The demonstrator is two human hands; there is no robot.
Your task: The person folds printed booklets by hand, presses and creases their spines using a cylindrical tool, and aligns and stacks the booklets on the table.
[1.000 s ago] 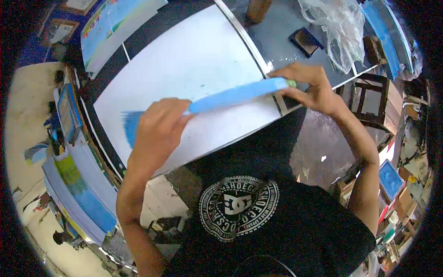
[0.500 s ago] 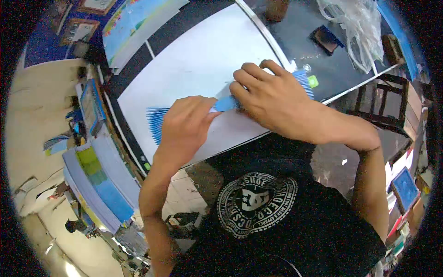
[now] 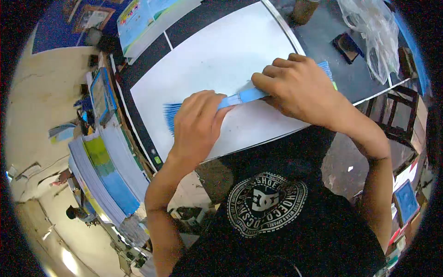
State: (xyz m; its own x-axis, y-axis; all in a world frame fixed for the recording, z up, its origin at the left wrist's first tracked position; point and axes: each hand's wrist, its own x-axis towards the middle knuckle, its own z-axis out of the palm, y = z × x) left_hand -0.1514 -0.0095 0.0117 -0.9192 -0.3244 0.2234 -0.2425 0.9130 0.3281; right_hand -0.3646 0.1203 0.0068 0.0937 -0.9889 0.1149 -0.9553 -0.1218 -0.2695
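A stack of blue paper strips (image 3: 243,97) stretches between my two hands above a large white sheet (image 3: 203,67). My left hand (image 3: 197,122) is wrapped round its left part, with the thumb toward the middle. The left end sticks out past that hand, its layers fanned apart. My right hand (image 3: 304,90) grips the right part from above with curled fingers. Another fanned end shows beyond its knuckles. The middle of the stack is bare and pressed close together. What lies under my palms is hidden.
A thick paper stack (image 3: 152,23) stands at the far left of the dark table, near a tall printed stack (image 3: 108,173) beside the table. A clear plastic bag (image 3: 376,39), a small dark box (image 3: 347,47) and a brown cup (image 3: 304,10) are at the far right.
The view has shifted, so the table and both hands sit further right in the picture. Both hands keep their grip, and a little more of the stack's middle shows between them.
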